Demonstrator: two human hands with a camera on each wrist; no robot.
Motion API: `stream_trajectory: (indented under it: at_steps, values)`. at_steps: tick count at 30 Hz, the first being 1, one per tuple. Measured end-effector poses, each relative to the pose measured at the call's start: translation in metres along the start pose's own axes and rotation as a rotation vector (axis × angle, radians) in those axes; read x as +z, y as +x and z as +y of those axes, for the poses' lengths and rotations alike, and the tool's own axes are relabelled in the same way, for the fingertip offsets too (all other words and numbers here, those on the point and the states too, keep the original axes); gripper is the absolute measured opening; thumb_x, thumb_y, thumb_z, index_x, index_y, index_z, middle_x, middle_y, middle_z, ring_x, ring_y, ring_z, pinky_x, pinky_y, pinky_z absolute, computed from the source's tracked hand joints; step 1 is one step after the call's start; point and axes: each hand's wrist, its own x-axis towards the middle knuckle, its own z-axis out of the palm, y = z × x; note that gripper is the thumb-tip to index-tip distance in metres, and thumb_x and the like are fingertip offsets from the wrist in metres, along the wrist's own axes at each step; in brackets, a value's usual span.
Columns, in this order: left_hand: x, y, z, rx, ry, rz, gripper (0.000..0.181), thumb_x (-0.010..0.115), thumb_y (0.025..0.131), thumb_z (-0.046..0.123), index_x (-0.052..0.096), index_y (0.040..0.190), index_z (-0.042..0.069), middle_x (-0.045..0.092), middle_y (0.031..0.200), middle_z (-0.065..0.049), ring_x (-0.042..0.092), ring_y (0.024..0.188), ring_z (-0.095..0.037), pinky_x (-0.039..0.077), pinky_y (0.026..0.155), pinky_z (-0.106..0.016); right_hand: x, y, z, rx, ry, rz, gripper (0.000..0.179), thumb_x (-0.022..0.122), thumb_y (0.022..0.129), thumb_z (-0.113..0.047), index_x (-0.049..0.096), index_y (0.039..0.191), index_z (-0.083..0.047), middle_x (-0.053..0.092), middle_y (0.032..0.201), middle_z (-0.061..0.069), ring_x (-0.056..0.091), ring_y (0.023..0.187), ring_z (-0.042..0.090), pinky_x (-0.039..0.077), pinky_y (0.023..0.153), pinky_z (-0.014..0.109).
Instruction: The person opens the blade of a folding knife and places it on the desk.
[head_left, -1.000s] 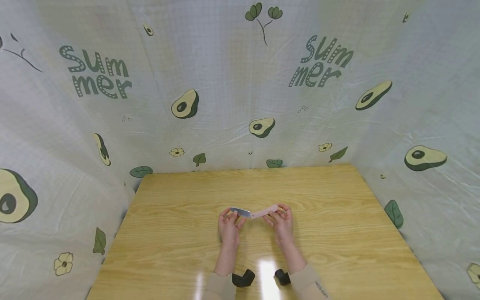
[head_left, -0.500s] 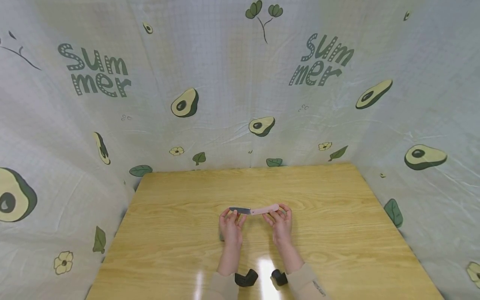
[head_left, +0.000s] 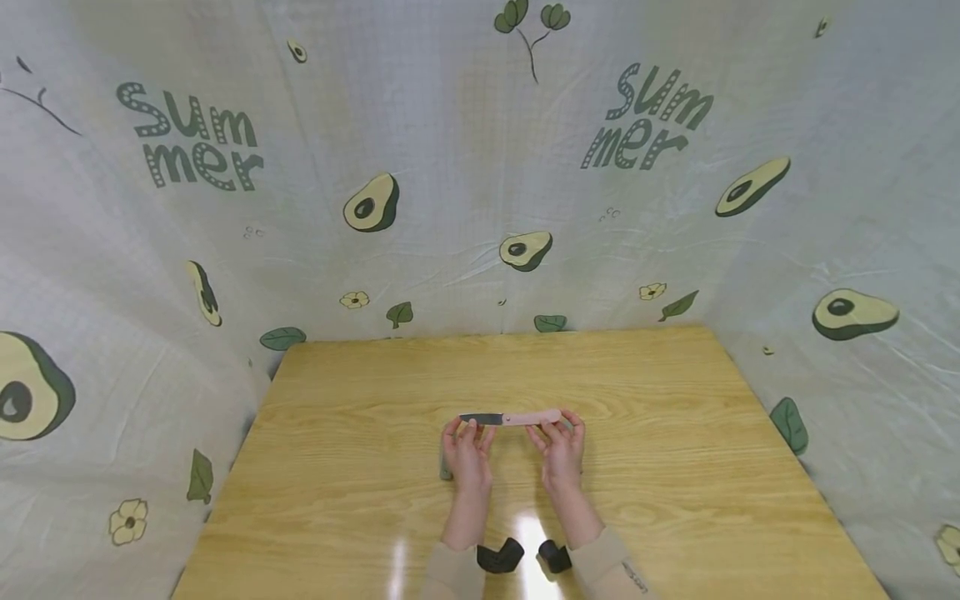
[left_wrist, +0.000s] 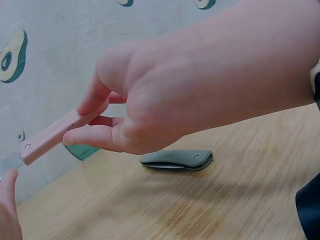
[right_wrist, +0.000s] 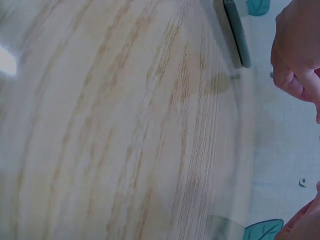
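Note:
A folding knife with a pink handle [head_left: 531, 418] and a dark blade [head_left: 483, 419] is held level above the table, blade and handle in one straight line. My left hand [head_left: 468, 462] pinches the blade between thumb and fingers. The far end of the handle is pinched by my right hand [head_left: 562, 458]. In the left wrist view the right hand [left_wrist: 145, 100] grips the pink handle [left_wrist: 55, 132], while a left fingertip [left_wrist: 9, 180] touches the blade by the pivot. The right wrist view catches only parts of the left hand [right_wrist: 300, 50] and right hand [right_wrist: 302, 220].
A green folded knife [left_wrist: 177, 159] lies on the wooden table [head_left: 337, 500] beyond the right hand. Another grey-green object [head_left: 446, 467] lies beside the left hand, partly hidden. Black devices [head_left: 501, 556] sit at both wrists. A printed cloth [head_left: 450, 167] surrounds the table.
The knife was bent at its pivot one second ago; blade and handle have swung into a straight line. Both forearms have shifted slightly, and both hands keep their hold.

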Motion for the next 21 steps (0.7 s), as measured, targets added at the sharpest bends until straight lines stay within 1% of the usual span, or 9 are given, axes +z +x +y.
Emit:
stream_trajectory:
  at_steps: [4, 9, 15, 18, 21]
  values:
    - [0.0030, -0.0010, -0.0008, -0.004, 0.002, 0.014, 0.027, 0.051, 0.097, -0.004, 0.038, 0.120, 0.003, 0.048, 0.098, -0.009, 0.059, 0.087, -0.016, 0.057, 0.089, -0.037, -0.0002, 0.0003, 0.0005, 0.007, 0.016, 0.019, 0.036, 0.046, 0.097, 0.009, 0.029, 0.126, -0.004, 0.047, 0.109, 0.009, 0.060, 0.094, 0.016, 0.055, 0.092, 0.036]
    - [0.0052, -0.0020, -0.0014, -0.007, 0.006, 0.020, 0.029, 0.050, 0.097, -0.004, 0.037, 0.122, 0.001, 0.048, 0.098, -0.009, 0.058, 0.086, -0.014, 0.057, 0.088, -0.035, 0.0005, -0.0009, 0.0005, 0.011, 0.047, 0.037, 0.037, 0.045, 0.097, 0.010, 0.028, 0.127, -0.002, 0.048, 0.110, 0.009, 0.060, 0.095, 0.017, 0.055, 0.092, 0.036]
    - [0.0055, -0.0023, -0.0017, 0.001, 0.000, 0.021, 0.027, 0.051, 0.097, -0.004, 0.040, 0.120, 0.002, 0.049, 0.095, -0.008, 0.059, 0.085, -0.014, 0.058, 0.087, -0.035, 0.0010, -0.0009, 0.0005, 0.007, 0.063, 0.052, 0.036, 0.046, 0.096, 0.011, 0.030, 0.125, -0.003, 0.047, 0.109, 0.009, 0.061, 0.093, 0.016, 0.055, 0.091, 0.036]
    - [0.0039, -0.0012, -0.0021, 0.016, 0.007, 0.022, 0.027, 0.054, 0.096, -0.003, 0.042, 0.120, 0.001, 0.050, 0.095, -0.007, 0.060, 0.086, -0.015, 0.058, 0.086, -0.035, 0.0005, 0.0000, 0.0015, -0.008, 0.032, 0.057, 0.037, 0.049, 0.096, 0.010, 0.031, 0.125, -0.003, 0.046, 0.108, 0.008, 0.063, 0.090, 0.015, 0.056, 0.091, 0.034]
    - [0.0021, 0.0006, -0.0017, 0.037, 0.026, 0.014, 0.032, 0.056, 0.095, -0.002, 0.042, 0.124, -0.002, 0.051, 0.097, -0.008, 0.061, 0.088, -0.016, 0.058, 0.086, -0.034, -0.0006, 0.0013, 0.0028, -0.045, -0.021, 0.045, 0.040, 0.051, 0.095, 0.011, 0.031, 0.127, 0.000, 0.046, 0.106, 0.008, 0.062, 0.089, 0.013, 0.056, 0.090, 0.031]
